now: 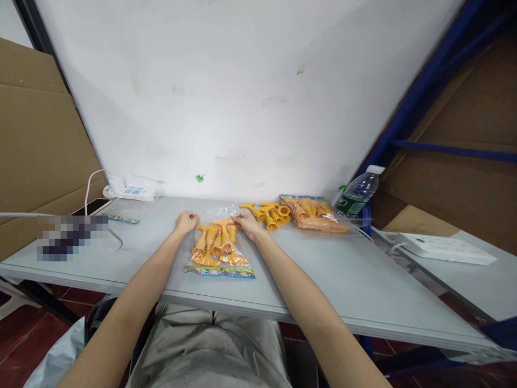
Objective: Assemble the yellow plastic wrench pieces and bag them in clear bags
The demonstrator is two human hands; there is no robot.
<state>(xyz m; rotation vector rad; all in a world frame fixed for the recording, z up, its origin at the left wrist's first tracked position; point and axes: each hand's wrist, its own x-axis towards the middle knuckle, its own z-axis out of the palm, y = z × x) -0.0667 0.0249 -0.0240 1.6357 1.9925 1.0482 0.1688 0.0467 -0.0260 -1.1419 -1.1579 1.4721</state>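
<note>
A clear plastic bag (220,271) with a colourful printed strip along its near edge lies on the grey table in front of me. Inside it are several yellow-orange plastic pieces (217,241) with flared, horn-like ends. My left hand (186,222) pinches the bag's far left corner. At the far right corner, the fingers of my right hand (247,225) are closed on the bag's edge. Just beyond my right hand sits a small pile of loose yellow plastic pieces (271,216). Further right, filled bags (312,214) of the same pieces appear stacked.
A water bottle (358,193) leans at the back right, near a blue metal frame. Power strips lie at the left (131,189) and right (448,249). A phone (92,206) and a flat clear bag (123,217) are on the left, beside cardboard (36,134). A white wall stands behind.
</note>
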